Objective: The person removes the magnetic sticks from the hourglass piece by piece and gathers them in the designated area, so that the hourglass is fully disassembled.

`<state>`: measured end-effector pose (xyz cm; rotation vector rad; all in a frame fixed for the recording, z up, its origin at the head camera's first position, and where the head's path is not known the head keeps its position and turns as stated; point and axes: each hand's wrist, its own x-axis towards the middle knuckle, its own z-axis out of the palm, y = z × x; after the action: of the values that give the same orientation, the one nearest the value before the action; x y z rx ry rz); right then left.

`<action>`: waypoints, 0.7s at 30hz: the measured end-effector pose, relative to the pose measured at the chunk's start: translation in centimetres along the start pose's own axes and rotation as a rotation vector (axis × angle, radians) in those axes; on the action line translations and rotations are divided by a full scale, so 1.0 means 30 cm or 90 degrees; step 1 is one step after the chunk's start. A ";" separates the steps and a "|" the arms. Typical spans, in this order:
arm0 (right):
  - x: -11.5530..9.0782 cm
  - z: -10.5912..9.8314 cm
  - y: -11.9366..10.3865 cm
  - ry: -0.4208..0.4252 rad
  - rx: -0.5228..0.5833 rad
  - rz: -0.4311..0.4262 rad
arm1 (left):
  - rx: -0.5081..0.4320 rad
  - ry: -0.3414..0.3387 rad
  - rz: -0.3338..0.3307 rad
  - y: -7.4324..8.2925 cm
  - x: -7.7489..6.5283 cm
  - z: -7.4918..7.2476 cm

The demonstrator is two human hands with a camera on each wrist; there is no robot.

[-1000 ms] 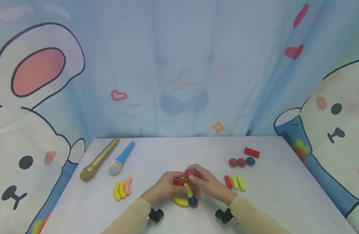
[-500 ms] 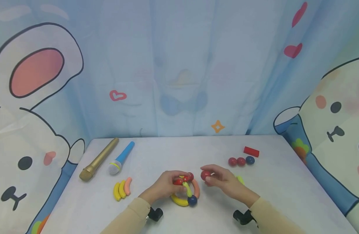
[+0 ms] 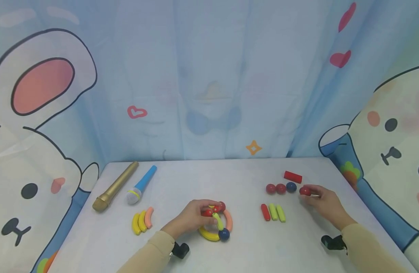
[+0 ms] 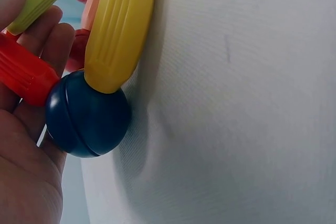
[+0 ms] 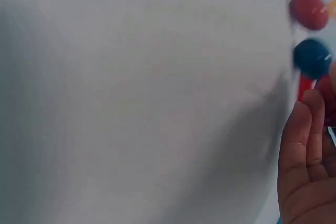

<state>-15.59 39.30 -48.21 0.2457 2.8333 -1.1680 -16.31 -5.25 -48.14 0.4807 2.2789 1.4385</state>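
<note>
My left hand holds a toy model of joined sticks and balls at the table's middle. The model has a curved yellow stick, a curved pink stick, a green stick and a dark blue ball. In the left wrist view, a red stick lies along the fingers, and the thumb is at the green stick's end. Part of the model is hidden behind that hand. At the right, my right hand pinches a red ball between thumb and fingers, just right of a loose blue ball.
Two loose red balls sit left of the blue ball, with a red bar behind. Short red and green sticks lie nearer. On the left are curved yellow and pink sticks, a gold microphone and a blue microphone.
My right hand has carried the red ball away from the model, rightward to beside the row of loose balls. The left hand stays in place, holding the model.
</note>
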 end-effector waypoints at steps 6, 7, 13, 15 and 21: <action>0.060 0.010 0.057 0.005 -0.056 0.016 | -0.005 -0.004 -0.006 -0.002 0.003 -0.001; 0.069 0.013 0.058 0.008 -0.062 0.013 | -0.005 -0.004 -0.008 -0.002 0.003 -0.001; 0.103 0.026 0.055 0.015 -0.064 0.016 | -0.002 0.003 -0.011 0.000 0.001 0.000; 0.107 0.026 0.056 0.014 -0.063 0.021 | -0.003 0.002 -0.011 0.000 0.001 0.000; 0.101 0.016 0.057 0.004 -0.050 0.033 | -0.019 -0.001 -0.007 -0.002 0.001 0.000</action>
<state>-18.27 40.54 -50.12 0.3160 2.8523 -1.0455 -16.35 -5.27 -48.21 0.4591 2.2528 1.4631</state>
